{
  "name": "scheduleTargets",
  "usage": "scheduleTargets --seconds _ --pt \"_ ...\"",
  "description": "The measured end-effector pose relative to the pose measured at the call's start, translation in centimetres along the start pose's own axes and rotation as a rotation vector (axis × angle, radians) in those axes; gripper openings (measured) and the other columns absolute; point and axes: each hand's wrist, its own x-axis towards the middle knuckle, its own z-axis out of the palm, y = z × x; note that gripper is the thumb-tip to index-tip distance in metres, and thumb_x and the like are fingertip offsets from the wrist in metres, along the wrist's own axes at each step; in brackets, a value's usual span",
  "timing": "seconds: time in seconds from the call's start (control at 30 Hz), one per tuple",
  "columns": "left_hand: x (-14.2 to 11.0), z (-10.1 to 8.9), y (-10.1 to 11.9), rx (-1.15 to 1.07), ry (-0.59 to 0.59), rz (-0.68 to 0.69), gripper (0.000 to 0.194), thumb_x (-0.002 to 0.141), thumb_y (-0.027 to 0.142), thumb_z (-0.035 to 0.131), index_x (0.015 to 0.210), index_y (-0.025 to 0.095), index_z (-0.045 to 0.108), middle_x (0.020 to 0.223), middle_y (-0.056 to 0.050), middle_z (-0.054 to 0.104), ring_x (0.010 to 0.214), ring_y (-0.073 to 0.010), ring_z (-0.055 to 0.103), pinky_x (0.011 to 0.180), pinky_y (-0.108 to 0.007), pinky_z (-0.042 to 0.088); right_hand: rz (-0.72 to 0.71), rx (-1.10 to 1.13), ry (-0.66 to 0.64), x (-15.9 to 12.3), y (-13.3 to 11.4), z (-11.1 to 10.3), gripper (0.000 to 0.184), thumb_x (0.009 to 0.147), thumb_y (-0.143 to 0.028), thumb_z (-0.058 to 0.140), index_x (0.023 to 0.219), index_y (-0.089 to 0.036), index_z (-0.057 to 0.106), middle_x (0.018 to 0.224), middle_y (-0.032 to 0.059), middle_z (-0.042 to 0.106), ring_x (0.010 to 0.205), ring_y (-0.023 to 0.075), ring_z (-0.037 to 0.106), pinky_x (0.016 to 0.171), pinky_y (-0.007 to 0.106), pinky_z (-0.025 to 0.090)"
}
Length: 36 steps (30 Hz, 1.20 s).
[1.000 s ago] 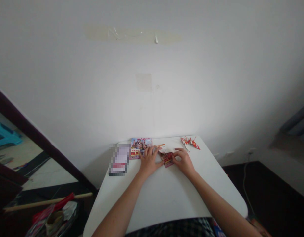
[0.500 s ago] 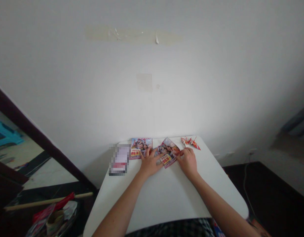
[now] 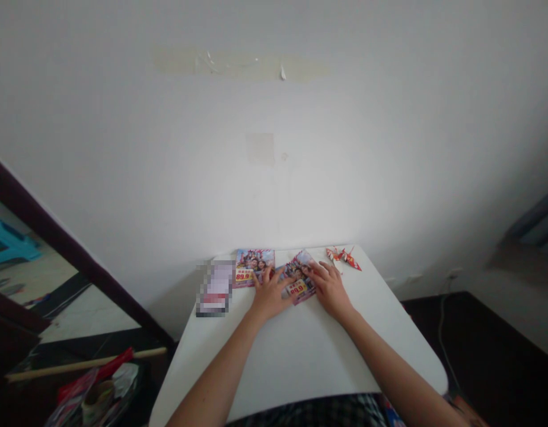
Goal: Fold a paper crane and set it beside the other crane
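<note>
A colourful printed sheet of paper (image 3: pixel 297 289) lies turned at an angle on the white table (image 3: pixel 296 356), with a price printed on its near part. My left hand (image 3: pixel 270 295) rests on its left edge, fingers spread. Over the right part of the sheet lies my right hand (image 3: pixel 331 289), its fingers stretched out flat and covering some of the print. A second printed sheet (image 3: pixel 247 261) of similar look sits beyond my left hand, whose fingertips reach its lower right corner. Two folded red-and-white paper cranes (image 3: pixel 344 257) appear at the back right.
A blurred-out phone-like object (image 3: pixel 215 287) lies at the table's left edge. The wall (image 3: pixel 274 196) rises behind the table. On the floor at left are a wooden stick (image 3: pixel 87 363) and a bin-like container (image 3: pixel 98 400); a blue stool (image 3: pixel 11 243) shows further back.
The angled sheet, folded over with its pale back showing a second ago, is now opened out picture-side up. My right hand went from pinching its edge to lying flat on it.
</note>
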Motion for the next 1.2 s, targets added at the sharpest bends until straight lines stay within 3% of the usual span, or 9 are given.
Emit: scheduleTargets --seconds 0.13,0.23,0.53,0.67,0.83,0.97,1.2 --pt "0.1 -0.3 -0.2 0.006 -0.061 0.03 0.064 0.083 0.077 0.048 0.142 0.053 0.047 0.165 0.004 0.031 0.154 -0.0429 0.008 0.11 -0.083 -0.007 -0.048 0.049 -0.14 -0.1 -0.3 0.1 0.046 0.093 -0.014 0.048 0.132 -0.035 0.062 0.147 0.0023 0.055 0.14 0.0269 0.043 0.12 0.067 0.014" --pt "0.2 -0.9 -0.7 0.008 -0.122 0.027 0.068 0.082 0.08 0.046 0.144 0.056 0.042 0.166 0.006 0.027 0.154 -0.0446 0.006 0.108 -0.085 -0.005 0.012 0.094 -0.169 -0.1 -0.5 0.0 0.043 0.097 -0.018 0.044 0.133 -0.036 0.061 0.143 0.0029 0.059 0.132 0.0249 0.052 0.119 0.07 0.01" --pt "0.5 -2.1 -2.6 -0.012 -0.249 0.082 0.068 0.083 0.08 0.044 0.147 0.061 0.028 0.165 0.011 0.027 0.155 -0.0418 0.004 0.104 -0.088 -0.007 0.017 0.186 -0.15 0.0 0.2 -0.7 0.029 0.094 -0.026 0.055 0.118 -0.03 0.07 0.13 0.0059 0.068 0.123 0.0253 0.057 0.117 0.065 0.018" --pt "0.5 -2.2 -2.8 -0.005 -0.276 0.095 0.079 0.077 0.083 0.049 0.149 0.057 0.028 0.167 0.008 0.023 0.154 -0.0439 0.002 0.104 -0.087 -0.009 0.014 0.203 -0.163 0.0 0.4 -0.9 0.031 0.092 -0.027 0.059 0.121 -0.03 0.069 0.132 0.0059 0.067 0.125 0.0257 0.056 0.117 0.065 0.017" --pt "0.4 -2.5 -2.6 -0.022 -0.283 0.1 0.091 0.068 0.083 0.06 0.15 0.054 0.031 0.168 0.004 0.022 0.154 -0.0461 0.002 0.105 -0.086 -0.006 -0.028 0.236 -0.228 0.1 1.1 -1.8 0.041 0.086 -0.046 0.068 0.125 -0.033 0.066 0.137 0.0065 0.063 0.127 0.0296 0.054 0.115 0.068 0.017" --pt "0.5 -2.5 -2.5 -0.028 -0.244 0.089 0.086 0.068 0.082 0.062 0.146 0.055 0.038 0.166 0.004 0.029 0.153 -0.0453 0.006 0.107 -0.085 -0.005 -0.042 0.233 -0.252 0.1 1.4 -2.2 0.051 0.079 -0.054 0.074 0.126 -0.034 0.066 0.139 0.0076 0.062 0.128 0.0319 0.053 0.113 0.068 0.02" --pt "0.4 -2.5 -2.6 -0.021 -0.206 0.096 0.071 0.076 0.077 0.059 0.142 0.056 0.044 0.164 0.006 0.033 0.153 -0.0439 0.009 0.107 -0.085 -0.006 -0.072 0.231 -0.246 0.2 1.4 -2.1 0.049 0.077 -0.052 0.077 0.122 -0.034 0.069 0.138 0.006 0.062 0.125 0.0299 0.054 0.112 0.061 0.027"
